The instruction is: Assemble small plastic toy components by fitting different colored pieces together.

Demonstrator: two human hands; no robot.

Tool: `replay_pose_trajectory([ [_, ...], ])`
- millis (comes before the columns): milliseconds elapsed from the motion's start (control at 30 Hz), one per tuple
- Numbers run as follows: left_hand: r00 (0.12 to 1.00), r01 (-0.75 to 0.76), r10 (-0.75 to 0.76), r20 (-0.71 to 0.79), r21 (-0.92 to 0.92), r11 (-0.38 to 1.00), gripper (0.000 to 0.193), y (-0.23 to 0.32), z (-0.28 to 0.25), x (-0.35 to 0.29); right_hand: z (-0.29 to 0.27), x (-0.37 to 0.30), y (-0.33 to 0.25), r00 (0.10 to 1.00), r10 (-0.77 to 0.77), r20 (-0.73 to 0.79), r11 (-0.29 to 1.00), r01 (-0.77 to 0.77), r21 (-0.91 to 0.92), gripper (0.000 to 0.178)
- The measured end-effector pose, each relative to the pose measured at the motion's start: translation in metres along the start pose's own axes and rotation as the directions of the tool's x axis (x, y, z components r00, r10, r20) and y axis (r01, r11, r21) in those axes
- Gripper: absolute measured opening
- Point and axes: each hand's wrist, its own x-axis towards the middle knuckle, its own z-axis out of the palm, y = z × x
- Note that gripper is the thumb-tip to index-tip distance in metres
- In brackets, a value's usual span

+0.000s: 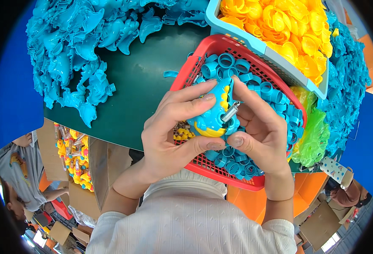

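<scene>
Above a red basket (207, 42), both of my hands hold a blue plastic toy piece (207, 116) shaped like an animal's head, with a yellow toothed edge and a yellow patch underneath. A metal coil spring (230, 112) sticks out of its right side. My left hand (169, 122) is closed around the left side, fingers on top and thumb below. My right hand (260, 127) grips the right side, one fingertip at the top and the thumb near the bottom. Many blue plastic rings (226, 60) and small yellow-and-metal parts (182, 132) lie in the basket.
Blue plastic shells (74, 46) are heaped at the far left of the green table (148, 72). A light-blue crate (258, 44) of yellow shells stands far right, near green plastic bags (311, 144). A cardboard box (97, 161) holds yellow toys. A person (19, 169) is at the left.
</scene>
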Motion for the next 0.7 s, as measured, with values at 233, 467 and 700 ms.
replay_pose_trajectory([
  [233,0.999,-0.018,0.017,0.031,0.057,0.998,0.053,0.0002,-0.0026,-0.0003,-0.0071,-0.0002,-0.0015,0.998,-0.043,0.041,0.993,0.048,-0.109,0.068],
  [467,0.994,-0.098,0.092,0.056,0.117,0.988,0.051,-0.0013,-0.0028,0.0002,-0.0082,-0.0009,-0.0021,0.997,-0.043,0.059,0.995,0.048,-0.091,0.069],
  [700,0.99,-0.14,0.135,0.05,0.122,0.983,0.051,-0.0027,-0.003,0.0007,-0.0043,-0.0029,0.001,0.998,-0.055,0.036,0.998,0.056,-0.031,0.068],
])
